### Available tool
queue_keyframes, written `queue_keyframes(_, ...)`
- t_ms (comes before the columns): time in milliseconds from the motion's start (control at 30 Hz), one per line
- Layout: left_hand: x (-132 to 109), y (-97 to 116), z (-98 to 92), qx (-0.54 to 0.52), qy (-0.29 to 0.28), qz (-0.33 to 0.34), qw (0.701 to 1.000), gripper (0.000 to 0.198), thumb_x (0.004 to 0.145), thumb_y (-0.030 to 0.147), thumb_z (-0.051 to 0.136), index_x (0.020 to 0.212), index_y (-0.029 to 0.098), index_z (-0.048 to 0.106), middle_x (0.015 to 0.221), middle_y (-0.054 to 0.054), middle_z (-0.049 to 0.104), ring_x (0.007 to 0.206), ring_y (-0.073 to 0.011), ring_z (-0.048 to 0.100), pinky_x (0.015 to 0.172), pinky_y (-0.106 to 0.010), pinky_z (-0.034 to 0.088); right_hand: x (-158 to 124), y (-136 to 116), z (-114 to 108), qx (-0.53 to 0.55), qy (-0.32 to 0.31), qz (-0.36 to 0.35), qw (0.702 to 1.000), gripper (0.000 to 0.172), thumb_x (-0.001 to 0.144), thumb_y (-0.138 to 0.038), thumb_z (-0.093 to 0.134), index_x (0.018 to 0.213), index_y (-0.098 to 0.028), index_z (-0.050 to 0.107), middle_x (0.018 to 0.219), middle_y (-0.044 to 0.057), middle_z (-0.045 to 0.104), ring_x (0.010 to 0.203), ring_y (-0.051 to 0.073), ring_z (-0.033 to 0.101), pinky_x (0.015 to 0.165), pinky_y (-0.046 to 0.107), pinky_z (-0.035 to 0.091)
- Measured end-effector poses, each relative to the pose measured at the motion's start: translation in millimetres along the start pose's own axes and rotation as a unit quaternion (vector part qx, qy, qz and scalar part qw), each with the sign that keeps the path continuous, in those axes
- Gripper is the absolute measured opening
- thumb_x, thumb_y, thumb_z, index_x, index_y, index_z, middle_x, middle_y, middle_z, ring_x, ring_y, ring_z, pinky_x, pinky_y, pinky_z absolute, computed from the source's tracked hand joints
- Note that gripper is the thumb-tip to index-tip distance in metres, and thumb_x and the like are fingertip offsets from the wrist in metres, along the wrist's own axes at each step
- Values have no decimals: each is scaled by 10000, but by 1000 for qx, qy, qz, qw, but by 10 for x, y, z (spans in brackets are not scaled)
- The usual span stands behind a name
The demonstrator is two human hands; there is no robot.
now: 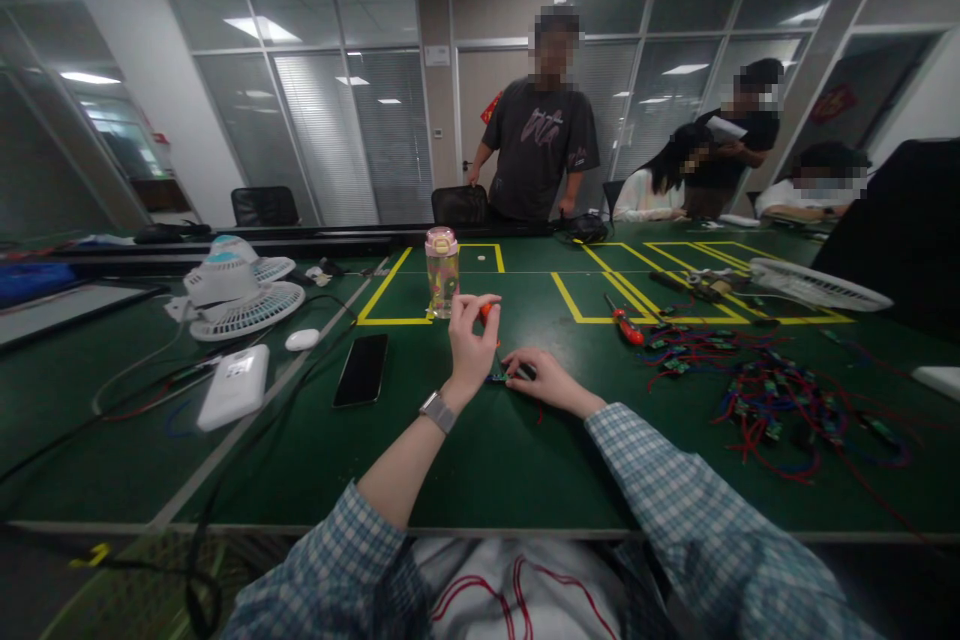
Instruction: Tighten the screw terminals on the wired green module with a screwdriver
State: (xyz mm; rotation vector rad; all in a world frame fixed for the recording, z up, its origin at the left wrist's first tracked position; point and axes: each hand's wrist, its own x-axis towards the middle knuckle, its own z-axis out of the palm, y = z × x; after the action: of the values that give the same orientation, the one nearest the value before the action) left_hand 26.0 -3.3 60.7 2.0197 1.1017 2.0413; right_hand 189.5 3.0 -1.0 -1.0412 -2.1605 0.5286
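My left hand (474, 345), with a watch on its wrist, pinches the orange-red handle of a screwdriver (487, 310). The tool stands nearly upright, its shaft running down toward a small green circuit board (497, 378) with wires. That board lies low over the table, and the fingers of my right hand (544, 380) are closed on its edge. Whether the screwdriver's tip touches the board is too small to tell. A pink-lidded bottle (443, 275) stands just behind my left hand. To the left lies a black phone (361, 370).
On the right spreads a tangle of wired circuit boards (780, 395), near a second red screwdriver (628, 327). White fans (244, 295), a white box-shaped device (236, 387) and cables lie left. Yellow tape (397, 322) marks the green table (525, 480). A person (536, 140) stands opposite; others are at right.
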Motion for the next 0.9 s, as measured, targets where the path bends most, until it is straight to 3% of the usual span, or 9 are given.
queue_keyframes(267, 7, -15, -6, -32, -19, -1, 999, 285, 984, 203, 398, 1131, 206, 641, 978, -53, 602, 912, -163, 577, 840, -295, 465, 4, -7, -5, -1, -7, -4, 1000, 48, 753, -185, 716, 773, -187, 673, 1046, 67, 721, 992, 220, 648, 943, 387, 450)
queue_keyframes(433, -1, -9, 1, -12, 7, -10, 1000, 233, 952, 233, 491, 1138, 200, 627, 959, -53, 594, 873, -165, 568, 810, -295, 468, 1, -12, -9, 2, -6, -4, 1000, 45, 750, -192, 717, 770, -194, 676, 1040, 63, 721, 988, 221, 647, 946, 394, 449)
queue_keyframes(600, -6, -12, 7, -6, 13, -9, 1000, 137, 920, 260, 561, 987, 207, 668, 909, -38, 539, 829, -156, 559, 780, -281, 475, 3, -4, -6, 2, -4, -3, 1000, 50, 747, -187, 716, 774, -197, 675, 1047, 62, 724, 1000, 226, 649, 948, 399, 450)
queue_keyframes(767, -2, -22, 0, -19, -16, -8, 1000, 290, 989, 230, 387, 1151, 217, 628, 1007, -59, 598, 944, -175, 582, 864, -317, 469, 4, -1, -9, -2, -6, -6, 1000, 48, 747, -194, 718, 774, -200, 679, 1042, 59, 725, 997, 223, 650, 944, 390, 450)
queue_keyframes(900, -4, -6, -2, -12, -1, -9, 1000, 248, 967, 236, 456, 1133, 200, 636, 940, -53, 590, 865, -168, 570, 812, -302, 471, 3, -2, -7, -1, -6, -5, 1000, 47, 751, -194, 717, 771, -197, 675, 1041, 62, 723, 995, 222, 650, 945, 391, 448)
